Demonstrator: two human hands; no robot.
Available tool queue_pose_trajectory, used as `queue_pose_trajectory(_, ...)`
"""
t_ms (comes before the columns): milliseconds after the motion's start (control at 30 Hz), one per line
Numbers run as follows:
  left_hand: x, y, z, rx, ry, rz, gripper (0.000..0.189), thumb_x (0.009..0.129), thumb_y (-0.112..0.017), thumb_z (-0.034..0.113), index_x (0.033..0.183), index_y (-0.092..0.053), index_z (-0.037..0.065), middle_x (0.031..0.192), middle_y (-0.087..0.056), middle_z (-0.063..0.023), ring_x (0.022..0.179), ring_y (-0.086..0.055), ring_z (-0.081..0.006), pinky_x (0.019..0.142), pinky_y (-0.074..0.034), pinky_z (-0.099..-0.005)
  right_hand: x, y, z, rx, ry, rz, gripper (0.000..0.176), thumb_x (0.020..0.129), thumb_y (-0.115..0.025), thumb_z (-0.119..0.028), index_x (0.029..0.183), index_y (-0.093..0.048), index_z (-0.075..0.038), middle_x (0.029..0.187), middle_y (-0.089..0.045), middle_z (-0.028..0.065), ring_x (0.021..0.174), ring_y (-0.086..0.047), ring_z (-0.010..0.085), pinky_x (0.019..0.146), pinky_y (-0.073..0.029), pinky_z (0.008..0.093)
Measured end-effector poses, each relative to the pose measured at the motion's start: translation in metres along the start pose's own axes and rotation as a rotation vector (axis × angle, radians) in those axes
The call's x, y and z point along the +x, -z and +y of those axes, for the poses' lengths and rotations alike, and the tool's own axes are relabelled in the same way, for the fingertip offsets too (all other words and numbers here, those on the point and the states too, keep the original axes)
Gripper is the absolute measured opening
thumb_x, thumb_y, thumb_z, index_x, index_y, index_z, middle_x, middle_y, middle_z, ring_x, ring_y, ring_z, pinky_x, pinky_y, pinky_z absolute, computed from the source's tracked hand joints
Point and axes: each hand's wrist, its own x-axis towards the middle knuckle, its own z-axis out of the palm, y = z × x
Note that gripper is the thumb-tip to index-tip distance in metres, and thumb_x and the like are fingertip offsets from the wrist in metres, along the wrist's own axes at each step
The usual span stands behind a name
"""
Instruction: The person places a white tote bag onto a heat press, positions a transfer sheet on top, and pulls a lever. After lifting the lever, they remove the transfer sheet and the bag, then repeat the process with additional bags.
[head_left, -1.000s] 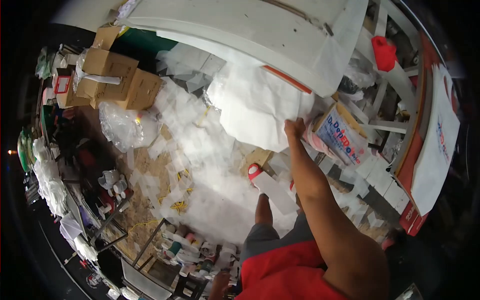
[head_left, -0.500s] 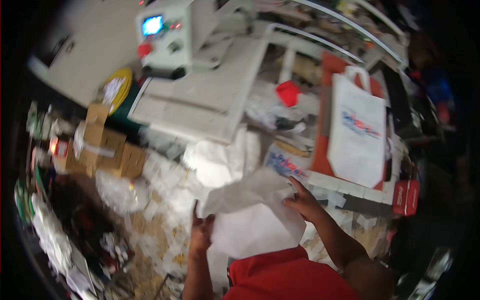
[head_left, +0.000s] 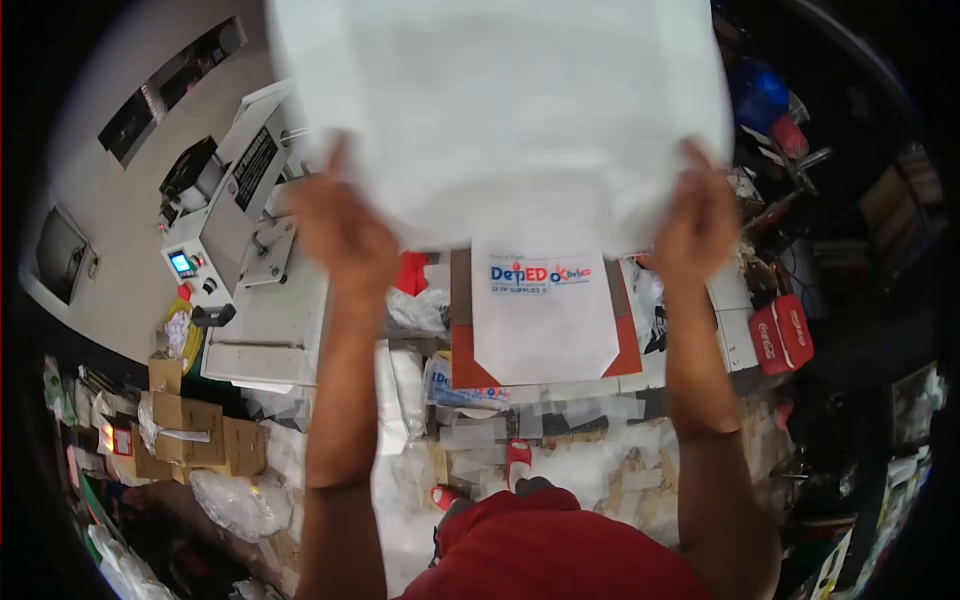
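Note:
A white fabric bag (head_left: pixel 530 110) is raised and spread between my two hands, slightly blurred. My left hand (head_left: pixel 345 230) pinches its near left corner, and my right hand (head_left: pixel 700 220) grips the near right corner. Below it, a white tote bag (head_left: pixel 545 335) with blue and red "DepED" print lies flat on a reddish-brown board (head_left: pixel 462 355). The raised bag hides the far end of that printed tote. Neither hand touches the printed one.
A press machine (head_left: pixel 215 245) with a lit screen stands at the left on a pale table. Cardboard boxes (head_left: pixel 190 425) and a clear plastic bag (head_left: pixel 240 500) sit lower left. A red Coca-Cola box (head_left: pixel 782 335) is at the right. Scraps cover the floor.
Both hands have lifted the white bag from near my lap, up and forward, stretching it out. My view has turned so the board with the printed tote is now straight ahead.

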Motion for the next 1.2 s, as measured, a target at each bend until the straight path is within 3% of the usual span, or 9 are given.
queue_pose_trajectory(67,-0.094,-0.053,0.018,0.145,0.345,-0.542,0.05,0.086,-0.044,0.0,0.136,-0.049,0.01,0.107,-0.054,-0.0268,0.097,-0.054,-0.0403,0.091,-0.047,-0.0504,-0.092,-0.036,0.094,0.06,-0.146,-0.222,0.027,0.089,-0.054,-0.004,0.114,-0.064,0.0,0.087,-0.066,0.0192,0.079,-0.064,0.0324,0.076,-0.049,0.0389)
queue_pose_trajectory(100,-0.176,-0.073,0.015,0.175,0.541,-0.838,0.046,0.089,-0.045,0.007,0.134,-0.052,0.014,0.11,-0.055,-0.0269,0.106,-0.055,-0.0433,0.09,-0.048,-0.0523,-0.173,-0.051,0.154,-0.393,-0.324,-0.654,0.025,0.086,-0.055,-0.007,0.108,-0.065,-0.001,0.085,-0.066,0.0214,0.081,-0.065,0.0358,0.077,-0.051,0.042)
queue_pose_trajectory(133,-0.221,-0.074,0.029,0.166,0.746,-1.089,0.044,0.09,-0.047,0.011,0.133,-0.052,0.015,0.112,-0.055,-0.0256,0.098,-0.06,-0.0432,0.085,-0.051,-0.0511,-0.226,-0.041,0.179,-0.037,-0.338,-0.76,0.026,0.084,-0.056,-0.01,0.107,-0.066,-0.002,0.086,-0.067,0.0222,0.082,-0.066,0.0376,0.076,-0.053,0.0433)
queue_pose_trajectory(167,-0.277,-0.071,0.026,0.138,0.751,-1.163,0.045,0.089,-0.049,0.013,0.134,-0.051,0.015,0.114,-0.055,-0.0222,0.09,-0.063,-0.0425,0.078,-0.053,-0.0499,-0.257,-0.033,0.18,-0.182,-0.432,-0.869,0.026,0.083,-0.058,-0.011,0.106,-0.067,-0.003,0.089,-0.067,0.0239,0.085,-0.066,0.0382,0.08,-0.053,0.0439)
queue_pose_trajectory(200,-0.277,-0.06,0.046,0.181,0.778,-1.152,0.045,0.089,-0.05,0.013,0.134,-0.051,0.015,0.114,-0.055,-0.0215,0.088,-0.063,-0.0421,0.076,-0.054,-0.0491,-0.259,-0.021,0.162,-0.223,-0.615,-0.932,0.025,0.084,-0.058,-0.011,0.106,-0.067,-0.003,0.095,-0.067,0.0245,0.09,-0.065,0.0379,0.082,-0.051,0.0441)
queue_pose_trajectory(500,-0.288,-0.051,0.072,0.234,0.775,-0.964,0.043,0.088,-0.054,0.013,0.13,-0.055,0.015,0.114,-0.053,-0.02,0.082,-0.063,-0.0404,0.068,-0.054,-0.0488,-0.281,0.001,0.145,-0.092,-0.635,-0.618,0.025,0.084,-0.056,-0.001,0.109,-0.061,-0.003,0.097,-0.062,0.0188,0.088,-0.059,0.0379,0.078,-0.049,0.0457)
queue_pose_trajectory(967,-0.287,-0.019,0.083,0.127,1.045,-0.931,0.044,0.083,-0.062,0.018,0.123,-0.054,0.002,0.101,-0.057,-0.0226,0.098,-0.057,-0.0433,0.085,-0.049,-0.0482,-0.289,0.022,0.145,-0.098,-0.66,-0.51,0.026,0.086,-0.062,-0.008,0.109,-0.054,0.002,0.102,-0.055,0.0232,0.089,-0.058,0.0401,0.077,-0.049,0.0447)
queue_pose_trajectory(1133,-0.302,-0.015,0.089,0.198,0.79,-0.804,0.034,0.082,-0.064,0.018,0.111,-0.06,0.0,0.101,-0.061,-0.0235,0.094,-0.06,-0.0405,0.082,-0.049,-0.0469,-0.3,0.02,0.142,-0.106,-0.636,-0.6,0.03,0.086,-0.065,-0.013,0.109,-0.054,0.003,0.097,-0.058,0.023,0.088,-0.061,0.0381,0.079,-0.05,0.0429)
queue_pose_trajectory(1200,-0.292,-0.006,0.091,0.206,0.769,-0.775,0.031,0.083,-0.064,0.018,0.108,-0.061,-0.001,0.101,-0.062,-0.0226,0.09,-0.062,-0.0379,0.079,-0.05,-0.0451,-0.284,0.029,0.135,0.038,-0.894,-0.528,0.027,0.089,-0.063,-0.017,0.106,-0.055,0.003,0.093,-0.062,0.0212,0.084,-0.063,0.0349,0.077,-0.051,0.042)
